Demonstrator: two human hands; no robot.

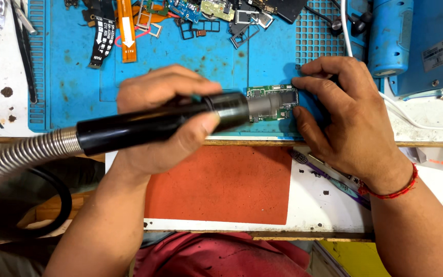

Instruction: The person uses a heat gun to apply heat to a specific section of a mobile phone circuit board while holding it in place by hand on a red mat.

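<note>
Green and studded with tiny parts, a small circuit board (pixel 273 103) lies near the front edge of a blue work mat (pixel 190 61). The left hand (pixel 162 120) is wrapped around the black handle of a hot-air tool (pixel 165 123), whose grey metal nozzle sits right over the board's left half. The tool's ribbed metal hose (pixel 21 154) trails off to the left of the board. The right hand (pixel 342 110), a red thread at its wrist, pinches the board's right edge between fingertips and thumb. Beyond the board, at the mat's far edge, lie an orange ribbon cable (pixel 126 31) and loose phone parts (pixel 216 15). Just in front of the board, below the mat, sits an orange-red pad (pixel 221 187).
</note>
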